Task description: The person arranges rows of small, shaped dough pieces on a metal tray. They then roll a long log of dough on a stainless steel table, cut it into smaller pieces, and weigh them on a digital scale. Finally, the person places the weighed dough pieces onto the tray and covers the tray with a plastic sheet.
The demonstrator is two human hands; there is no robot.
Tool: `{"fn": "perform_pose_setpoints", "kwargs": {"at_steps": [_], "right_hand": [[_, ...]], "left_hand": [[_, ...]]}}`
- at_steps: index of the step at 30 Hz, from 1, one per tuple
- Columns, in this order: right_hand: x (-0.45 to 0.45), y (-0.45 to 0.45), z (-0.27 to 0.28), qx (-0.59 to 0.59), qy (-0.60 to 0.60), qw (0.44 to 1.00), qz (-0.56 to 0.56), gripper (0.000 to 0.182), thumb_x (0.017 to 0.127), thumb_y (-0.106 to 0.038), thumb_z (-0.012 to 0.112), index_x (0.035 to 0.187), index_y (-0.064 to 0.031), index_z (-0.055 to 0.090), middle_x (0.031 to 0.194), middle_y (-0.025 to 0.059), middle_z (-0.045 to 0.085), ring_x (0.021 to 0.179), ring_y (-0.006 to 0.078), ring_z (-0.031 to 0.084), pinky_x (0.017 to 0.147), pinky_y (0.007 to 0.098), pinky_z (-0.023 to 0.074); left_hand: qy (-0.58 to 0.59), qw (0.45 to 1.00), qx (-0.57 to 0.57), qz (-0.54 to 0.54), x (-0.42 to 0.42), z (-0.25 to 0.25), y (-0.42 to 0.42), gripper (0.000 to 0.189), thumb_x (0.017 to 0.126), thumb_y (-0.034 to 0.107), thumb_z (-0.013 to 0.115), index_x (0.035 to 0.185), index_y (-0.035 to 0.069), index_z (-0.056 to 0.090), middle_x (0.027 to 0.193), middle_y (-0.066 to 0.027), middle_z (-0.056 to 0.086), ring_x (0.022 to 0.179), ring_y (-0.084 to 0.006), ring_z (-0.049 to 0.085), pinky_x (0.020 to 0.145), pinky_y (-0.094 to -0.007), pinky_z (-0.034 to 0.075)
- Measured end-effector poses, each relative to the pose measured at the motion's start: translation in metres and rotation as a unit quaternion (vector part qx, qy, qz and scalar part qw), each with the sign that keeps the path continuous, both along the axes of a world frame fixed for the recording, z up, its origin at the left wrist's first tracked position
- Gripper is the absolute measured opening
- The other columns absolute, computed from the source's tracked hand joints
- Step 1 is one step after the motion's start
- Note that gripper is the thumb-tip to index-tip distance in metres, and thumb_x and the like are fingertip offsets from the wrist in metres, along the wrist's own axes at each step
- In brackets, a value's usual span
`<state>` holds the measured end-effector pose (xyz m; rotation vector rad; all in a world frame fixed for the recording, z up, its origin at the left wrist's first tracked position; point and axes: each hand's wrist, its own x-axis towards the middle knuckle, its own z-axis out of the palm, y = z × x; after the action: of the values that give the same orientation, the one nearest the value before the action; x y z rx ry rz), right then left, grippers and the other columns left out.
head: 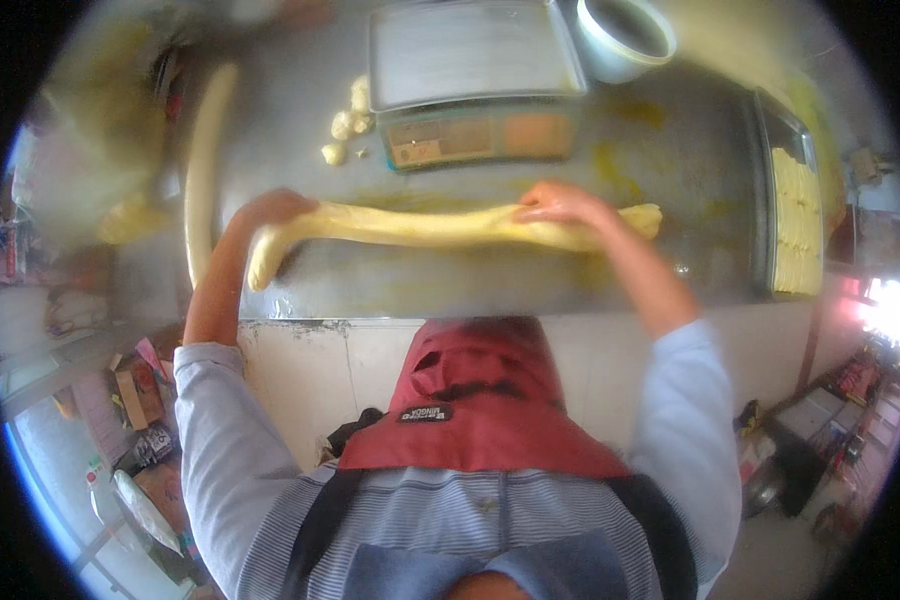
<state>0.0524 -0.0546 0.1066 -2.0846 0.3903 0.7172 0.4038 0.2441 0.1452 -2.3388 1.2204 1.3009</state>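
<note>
A long rope of pale yellow dough stretches across the metal worktop in front of me. Near its left end, my left hand grips it, and the end hangs bent towards me past the hand. My right hand is closed around the rope further right, with a thicker tail of dough reaching beyond it. The middle span between the hands looks slightly raised, though I cannot tell how far it is off the surface. To the left, a second dough rope lies lengthwise, partly behind my left forearm.
A digital-style scale or box with a metal tray on top stands at the back, beside small dough lumps. A white bucket is behind it. At the right, a tray holds rows of yellow dough pieces. Oily yellow smears mark the worktop.
</note>
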Motion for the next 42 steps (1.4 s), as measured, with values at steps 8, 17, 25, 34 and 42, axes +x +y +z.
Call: {"fn": "perform_pose_setpoints", "kwargs": {"at_steps": [8, 17, 25, 34, 42], "right_hand": [[-0.073, 0.058, -0.053, -0.424, -0.24, 0.873, -0.03, 0.056, 0.068, -0.046, 0.073, 0.105, -0.0059, 0.06, 0.106, 0.0146, 0.06, 0.099, 0.0291, 0.057, 0.087, 0.0403, 0.0445], [-0.123, 0.032, -0.016, -0.32, -0.296, 0.882, -0.18, 0.057, 0.063, -0.041, 0.076, 0.108, -0.0102, 0.058, 0.099, 0.0141, 0.061, 0.091, 0.0341, 0.056, 0.081, 0.0426, 0.0436], [-0.109, -0.053, -0.055, -0.024, -0.077, 0.964, -0.252, 0.045, 0.071, -0.036, 0.072, 0.101, -0.0053, 0.061, 0.085, 0.0119, 0.063, 0.079, 0.0286, 0.06, 0.074, 0.0405, 0.0466], [-0.047, 0.062, -0.081, -0.285, -0.394, 0.874, -0.025, 0.058, 0.07, -0.046, 0.072, 0.113, -0.0095, 0.058, 0.104, 0.0119, 0.06, 0.103, 0.0257, 0.054, 0.087, 0.0405, 0.0425], [-0.042, 0.105, -0.054, -0.249, -0.269, 0.91, -0.191, 0.052, 0.063, -0.038, 0.079, 0.102, -0.0086, 0.06, 0.098, 0.0141, 0.061, 0.094, 0.0336, 0.055, 0.082, 0.0438, 0.0429]], "left_hand": [[-0.25, 0.913, -0.301, -0.118, -0.007, -0.077, 0.095, 0.085, 0.056, 0.039, 0.081, 0.128, 0.011, 0.046, 0.119, -0.0104, 0.051, 0.115, -0.0304, 0.045, 0.101, -0.0479, 0.03], [-0.204, 0.903, -0.323, -0.199, -0.095, -0.08, -0.001, 0.107, 0.051, 0.03, 0.085, 0.138, 0.006, 0.03, 0.128, -0.0169, 0.043, 0.12, -0.0351, 0.04, 0.102, -0.0498, 0.03], [-0.013, 0.979, -0.083, -0.184, -0.128, -0.028, -0.04, 0.075, 0.058, 0.033, 0.081, 0.118, 0.003, 0.047, 0.109, -0.0194, 0.058, 0.105, -0.0347, 0.054, 0.093, -0.0447, 0.04], [-0.252, 0.932, -0.207, -0.157, -0.072, -0.063, 0.098, 0.101, 0.058, 0.033, 0.082, 0.142, 0.014, 0.028, 0.14, -0.0139, 0.033, 0.132, -0.0343, 0.027, 0.109, -0.0525, 0.015], [-0.365, 0.878, -0.208, -0.227, 0.009, -0.057, 0.152, 0.064, 0.07, -0.004, 0.056, 0.131, 0.013, 0.043, 0.129, -0.0103, 0.045, 0.129, -0.0263, 0.034, 0.109, -0.0492, 0.02]]}}
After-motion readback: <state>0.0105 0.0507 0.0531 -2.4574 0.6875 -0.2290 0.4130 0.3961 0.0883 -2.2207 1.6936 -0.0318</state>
